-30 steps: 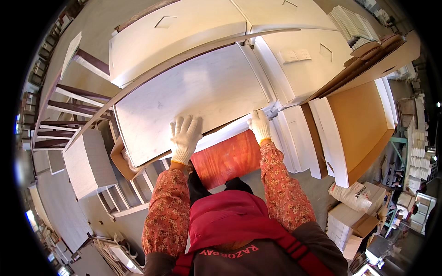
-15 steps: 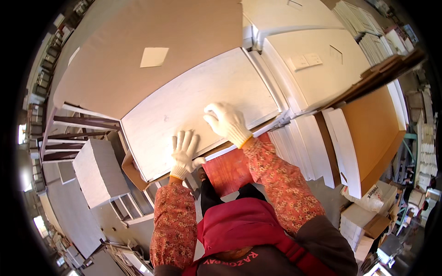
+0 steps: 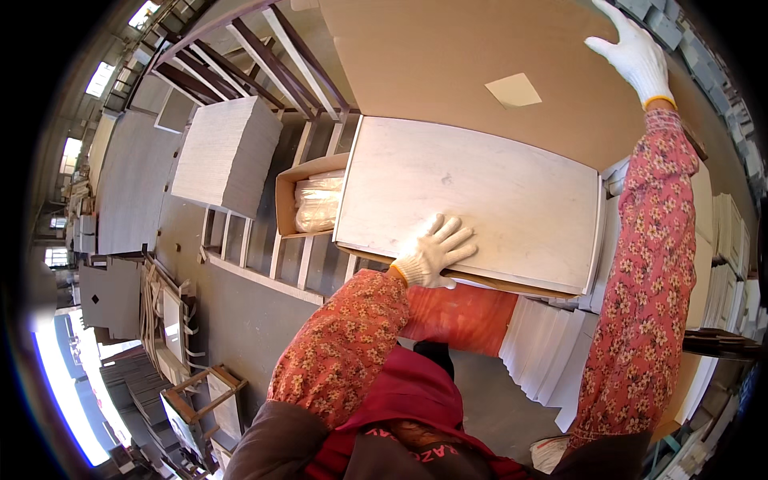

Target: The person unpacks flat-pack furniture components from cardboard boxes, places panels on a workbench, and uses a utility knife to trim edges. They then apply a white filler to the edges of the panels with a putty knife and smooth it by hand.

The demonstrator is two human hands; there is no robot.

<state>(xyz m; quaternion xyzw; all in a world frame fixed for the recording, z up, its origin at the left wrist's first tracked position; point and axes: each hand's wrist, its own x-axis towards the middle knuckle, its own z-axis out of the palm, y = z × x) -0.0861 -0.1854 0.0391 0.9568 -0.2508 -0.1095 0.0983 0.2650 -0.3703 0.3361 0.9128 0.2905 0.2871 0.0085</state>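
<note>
A pale, faintly smudged panel lies flat in front of me. My left hand, in a white knit glove, rests on its near edge with the fingers spread, holding nothing. Stretched far out to the upper right, my right hand, gloved too, has its thumb and fingers apart. It is over the far right end of a large brown cardboard sheet behind the panel; whether it touches the sheet I cannot tell. A pale paper square lies on the cardboard.
Left of the panel stands an open cardboard box with plastic-wrapped pieces. Beyond it are a stack of pale boards and slatted wooden frames. A red board is below the panel's near edge, beside a row of white panels.
My right hand has left the space above the panel and reached far out to the upper right. The left stays flat near the panel's front edge. The view has turned left.
</note>
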